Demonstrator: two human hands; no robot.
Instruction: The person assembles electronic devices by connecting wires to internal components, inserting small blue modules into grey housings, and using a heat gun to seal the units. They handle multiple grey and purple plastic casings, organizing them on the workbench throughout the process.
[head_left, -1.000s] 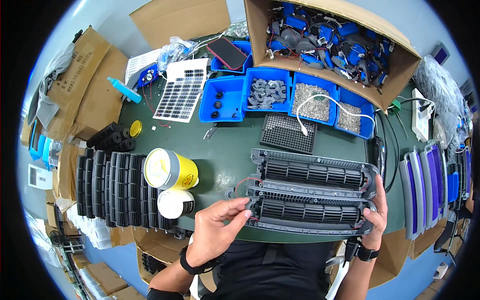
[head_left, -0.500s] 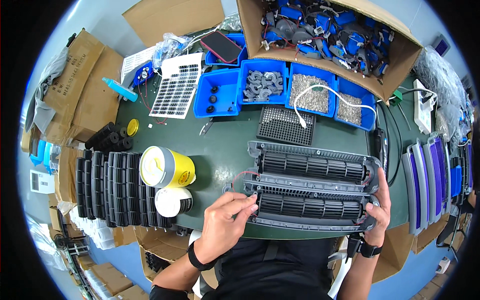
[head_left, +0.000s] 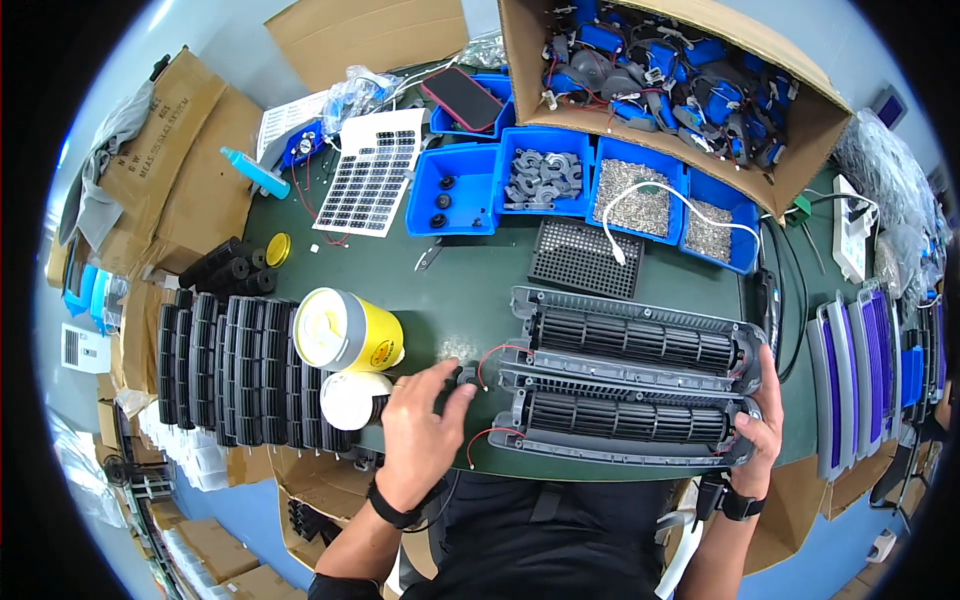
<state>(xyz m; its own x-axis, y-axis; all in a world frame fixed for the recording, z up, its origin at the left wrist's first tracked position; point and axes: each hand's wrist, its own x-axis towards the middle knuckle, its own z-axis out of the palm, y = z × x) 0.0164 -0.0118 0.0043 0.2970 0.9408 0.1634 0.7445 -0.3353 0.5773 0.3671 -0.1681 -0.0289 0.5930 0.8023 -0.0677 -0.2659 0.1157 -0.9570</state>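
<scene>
Green worktop (head_left: pixel 470 280) across mid-frame. Left hand (head_left: pixel 425 425), below centre: thumb and forefinger parted at a small grey part (head_left: pixel 465 376); contact cannot be told. Right hand (head_left: pixel 758 430), lower right: gripping right ends of two grey housings (head_left: pixel 620 373), right of centre, black rollers (head_left: pixel 630 416) inside. Yellow tub (head_left: pixel 375 335) left of centre; blue bins (head_left: pixel 592 180) upper centre.

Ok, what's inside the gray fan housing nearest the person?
A black cross-flow fan rotor lies lengthwise in the gray fan housing; a red wire extends from its left end. The floor beneath the rotor is hidden.
</scene>
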